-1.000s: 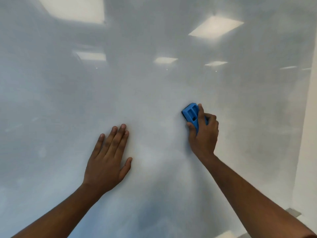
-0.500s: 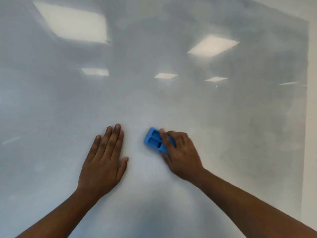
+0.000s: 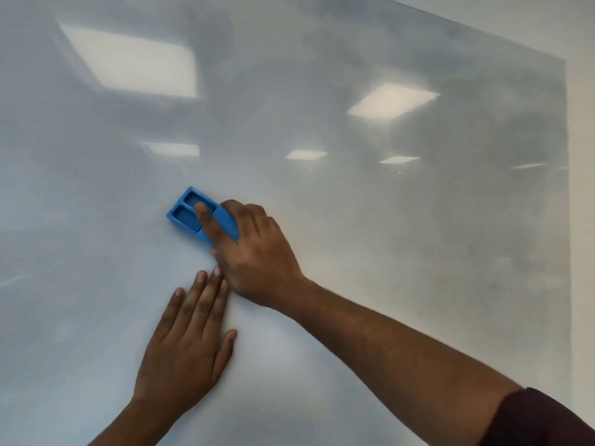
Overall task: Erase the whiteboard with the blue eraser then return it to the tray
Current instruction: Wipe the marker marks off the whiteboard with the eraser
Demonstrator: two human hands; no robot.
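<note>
The whiteboard (image 3: 418, 252) fills nearly the whole view; its left and bottom edges are cut off, and only its top and right edges show against the wall (image 3: 582, 220). Its surface carries a grey smeared haze and reflections of ceiling lights (image 3: 391, 101); no writing can be made out. No tray is in view. The right hand (image 3: 254, 252) reaches in from the lower right, a dark sleeve (image 3: 541, 420) at the corner, and grasps the eraser (image 3: 196, 214), pressing it to the board left of centre. The forefinger lies along its back; the other fingers curl over its upper edge, hiding its near end. The left hand (image 3: 186, 346) lies flat on the board just below, fingers straight, holding nothing.
</note>
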